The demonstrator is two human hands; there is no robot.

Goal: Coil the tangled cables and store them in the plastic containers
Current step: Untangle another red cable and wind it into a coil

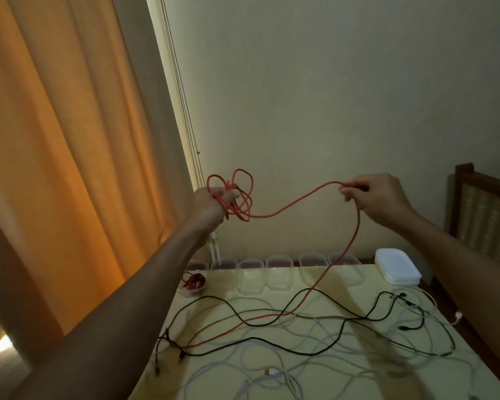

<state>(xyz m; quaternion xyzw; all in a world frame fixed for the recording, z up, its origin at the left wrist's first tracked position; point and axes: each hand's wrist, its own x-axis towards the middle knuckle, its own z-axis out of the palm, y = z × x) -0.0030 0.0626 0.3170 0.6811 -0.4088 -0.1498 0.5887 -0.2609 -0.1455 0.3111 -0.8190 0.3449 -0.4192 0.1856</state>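
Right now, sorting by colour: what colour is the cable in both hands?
The cable is red; head view.

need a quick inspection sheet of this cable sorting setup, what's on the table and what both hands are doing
surface: table with a pale yellow top, mostly strewn with cables
job's things: clear containers along the far edge; a left container holds a second red cable; white lids stacked at the far right
clutter: small white object below the left wrist, unclear
hands: left hand holds loops of the red cable; right hand pinches the same cable
cables: the red cable trails down to the table; black cables and white cables lie tangled
surroundings: orange curtain, plain wall, wooden chair
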